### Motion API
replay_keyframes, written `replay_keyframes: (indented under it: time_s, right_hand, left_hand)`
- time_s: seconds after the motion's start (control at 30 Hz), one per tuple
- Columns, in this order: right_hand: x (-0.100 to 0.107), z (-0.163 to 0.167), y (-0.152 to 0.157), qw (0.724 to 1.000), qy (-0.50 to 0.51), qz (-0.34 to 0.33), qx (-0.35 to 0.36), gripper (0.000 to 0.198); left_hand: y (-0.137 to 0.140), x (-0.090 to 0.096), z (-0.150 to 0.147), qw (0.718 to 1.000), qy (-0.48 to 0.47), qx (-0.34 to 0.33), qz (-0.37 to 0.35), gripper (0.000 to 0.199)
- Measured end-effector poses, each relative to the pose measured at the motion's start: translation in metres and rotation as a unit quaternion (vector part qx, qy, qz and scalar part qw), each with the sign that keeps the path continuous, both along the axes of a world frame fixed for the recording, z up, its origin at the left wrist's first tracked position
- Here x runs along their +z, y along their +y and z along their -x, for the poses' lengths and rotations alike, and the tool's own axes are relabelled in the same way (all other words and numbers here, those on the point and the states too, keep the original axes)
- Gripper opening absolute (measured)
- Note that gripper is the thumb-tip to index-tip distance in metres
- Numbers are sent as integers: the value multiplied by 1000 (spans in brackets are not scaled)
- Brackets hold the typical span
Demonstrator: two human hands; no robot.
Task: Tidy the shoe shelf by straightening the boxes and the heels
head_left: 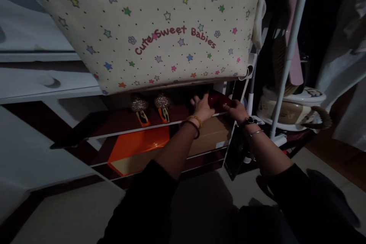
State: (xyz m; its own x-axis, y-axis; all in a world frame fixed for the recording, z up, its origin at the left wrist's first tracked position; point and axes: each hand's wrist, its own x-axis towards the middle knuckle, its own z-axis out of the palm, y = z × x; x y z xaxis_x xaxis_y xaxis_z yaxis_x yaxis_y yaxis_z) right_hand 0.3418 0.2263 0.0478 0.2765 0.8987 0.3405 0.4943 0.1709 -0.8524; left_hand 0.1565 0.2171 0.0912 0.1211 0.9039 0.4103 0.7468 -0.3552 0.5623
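A pair of glossy dark red shoes (219,100) sits at the right end of the upper shelf (120,124), dim in the shadow. My left hand (203,107) grips them from the left, its fingers bent and partly hidden behind the shoes. On the other side, my right hand (236,110) closes on their right part with thumb and fingers. To the left on the same shelf stand two shoes with glittery pompoms (161,103) and orange insoles.
A cream star-print fabric cover (171,53) hangs over the shelf's top. Below are an orange box (137,145) and a brown cardboard box (211,135). At right stand a white pole (291,45), a pink-handled brush (294,53) and a lidded pot (286,112).
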Motion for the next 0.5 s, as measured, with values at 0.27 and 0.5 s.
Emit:
replay_keyframes:
  time_s: [0.27, 0.5]
  right_hand:
    - [32, 20, -13, 992, -75, -91, 42, 49]
    - [51, 55, -22, 977, -143, -141, 75, 62]
  left_hand:
    - [28, -1, 3, 999, -31, 23, -26, 81]
    - [12, -9, 56, 984, -165, 50, -39, 81]
